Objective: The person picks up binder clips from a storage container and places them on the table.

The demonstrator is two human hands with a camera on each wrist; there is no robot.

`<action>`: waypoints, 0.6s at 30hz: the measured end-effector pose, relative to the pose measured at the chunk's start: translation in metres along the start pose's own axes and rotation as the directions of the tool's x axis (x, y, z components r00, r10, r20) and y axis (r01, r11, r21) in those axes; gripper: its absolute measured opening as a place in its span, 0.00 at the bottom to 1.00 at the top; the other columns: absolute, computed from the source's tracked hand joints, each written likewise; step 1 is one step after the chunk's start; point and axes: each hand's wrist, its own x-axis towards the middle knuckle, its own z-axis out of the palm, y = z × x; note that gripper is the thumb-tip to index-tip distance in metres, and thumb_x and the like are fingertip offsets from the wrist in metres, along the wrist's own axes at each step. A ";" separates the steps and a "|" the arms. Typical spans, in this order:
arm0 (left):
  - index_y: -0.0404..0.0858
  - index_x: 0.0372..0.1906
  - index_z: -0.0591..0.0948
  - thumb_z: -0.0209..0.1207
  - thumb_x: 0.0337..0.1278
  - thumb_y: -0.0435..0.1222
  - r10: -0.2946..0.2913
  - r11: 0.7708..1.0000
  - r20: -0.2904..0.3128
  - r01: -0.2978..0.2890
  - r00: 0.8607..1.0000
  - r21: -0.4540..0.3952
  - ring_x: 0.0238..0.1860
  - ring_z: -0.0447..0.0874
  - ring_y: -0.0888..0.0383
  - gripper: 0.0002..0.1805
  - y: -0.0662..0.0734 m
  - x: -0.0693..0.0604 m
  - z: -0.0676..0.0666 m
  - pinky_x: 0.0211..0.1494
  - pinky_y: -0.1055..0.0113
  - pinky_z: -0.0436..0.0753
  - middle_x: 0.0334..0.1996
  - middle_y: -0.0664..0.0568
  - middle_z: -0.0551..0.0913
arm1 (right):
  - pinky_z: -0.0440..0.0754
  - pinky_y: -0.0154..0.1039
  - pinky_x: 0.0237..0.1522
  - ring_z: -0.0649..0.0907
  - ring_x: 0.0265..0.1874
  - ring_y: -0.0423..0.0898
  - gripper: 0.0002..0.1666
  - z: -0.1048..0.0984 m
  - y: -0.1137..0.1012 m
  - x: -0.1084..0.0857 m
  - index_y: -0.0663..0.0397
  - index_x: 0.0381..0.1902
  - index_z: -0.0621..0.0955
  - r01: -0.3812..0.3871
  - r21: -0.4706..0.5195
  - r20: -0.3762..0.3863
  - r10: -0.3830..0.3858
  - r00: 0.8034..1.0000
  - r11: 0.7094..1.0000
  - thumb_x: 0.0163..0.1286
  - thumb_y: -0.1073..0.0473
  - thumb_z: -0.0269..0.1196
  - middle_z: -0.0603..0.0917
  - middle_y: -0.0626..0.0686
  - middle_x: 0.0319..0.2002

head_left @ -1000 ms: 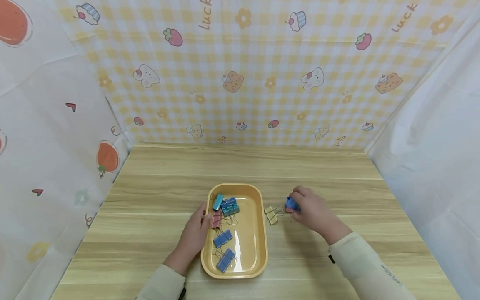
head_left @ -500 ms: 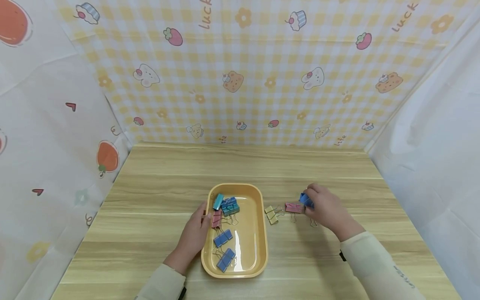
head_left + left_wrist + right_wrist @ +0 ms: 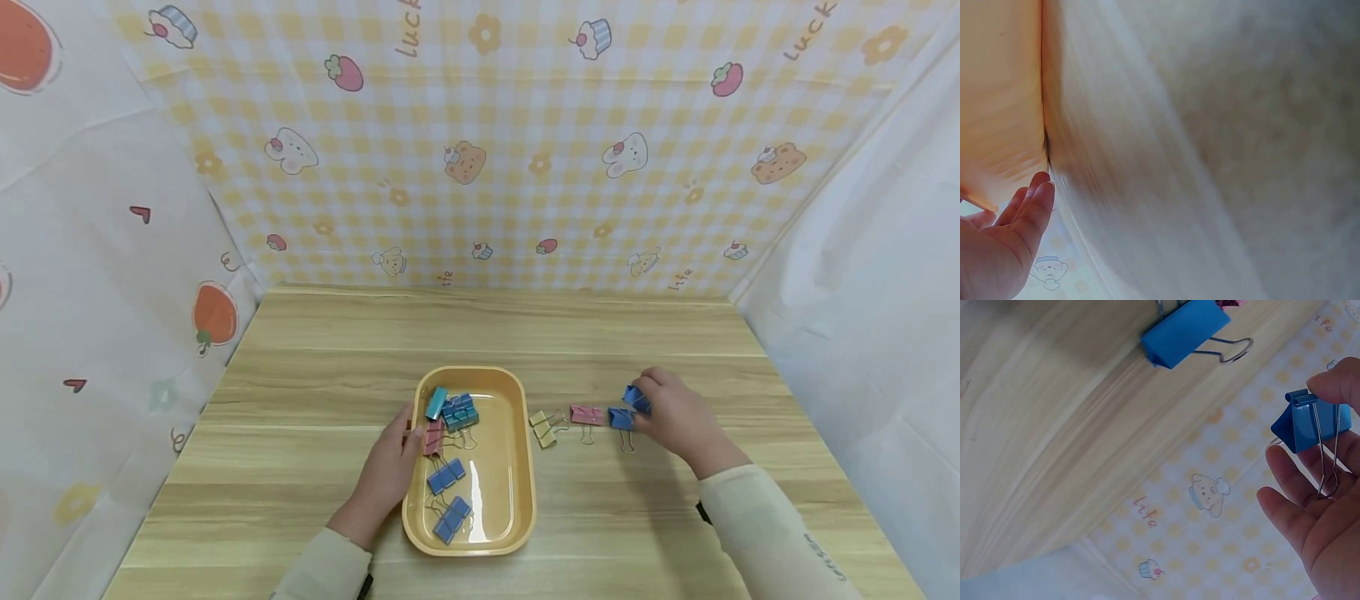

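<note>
My right hand (image 3: 678,417) pinches a blue binder clip (image 3: 637,398) between thumb and fingers; the right wrist view shows the held clip (image 3: 1319,425) with its wire handles toward the palm. Just left of that hand, a second blue clip (image 3: 621,418) lies on the table, followed leftward by a pink clip (image 3: 587,415) and a yellow clip (image 3: 542,429). My left hand (image 3: 386,467) rests against the left side of a yellow tray (image 3: 527,467), thumb at its rim. In the left wrist view the fingers of this hand (image 3: 1010,240) touch the tray wall (image 3: 1000,112).
Inside the tray, along its left side, lie a teal clip (image 3: 437,403), a red clip (image 3: 433,438), two blue clips (image 3: 452,521) near the front and a small cluster of blue and green clips (image 3: 460,412). A patterned cloth (image 3: 540,208) hangs behind the table (image 3: 315,350).
My right hand has moved rightward, away from the pink clip. One blue clip now lies beside the pink one, while another is in the fingers. The left hand and tray have stayed put.
</note>
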 end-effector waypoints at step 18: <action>0.36 0.75 0.55 0.43 0.76 0.41 0.012 1.000 0.001 -0.012 1.000 0.007 0.67 0.66 0.40 0.30 0.001 0.000 -0.002 0.65 0.45 0.69 0.68 0.36 0.66 | 0.81 0.55 0.41 0.79 0.44 0.59 0.25 0.009 0.025 -0.010 0.69 0.47 0.79 -0.073 -0.032 0.043 0.074 0.996 0.997 0.55 0.59 0.71 0.77 0.63 0.48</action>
